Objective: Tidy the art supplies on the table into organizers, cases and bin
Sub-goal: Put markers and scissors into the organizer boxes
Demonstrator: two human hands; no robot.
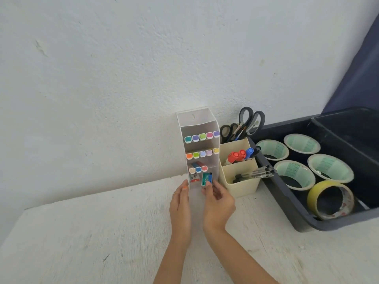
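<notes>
A white tiered organizer (194,119) stands against the wall with rows of colour-capped markers (202,136) on its shelves. My right hand (217,203) pinches a small teal box (206,179) at the organizer's bottom compartment. Beside it in that compartment sits a small red and white box (193,178). My left hand (180,203) lies with straight fingers against the organizer's lower left side. A cream pen holder (244,186) stands right of the organizer with scissors (249,121), markers (239,155) and pens (254,174).
A dark bin (287,206) at the right holds several tape rolls, among them a yellow one (330,199). The white table (92,232) runs to the wall. A dark blue cloth (361,74) hangs at the upper right.
</notes>
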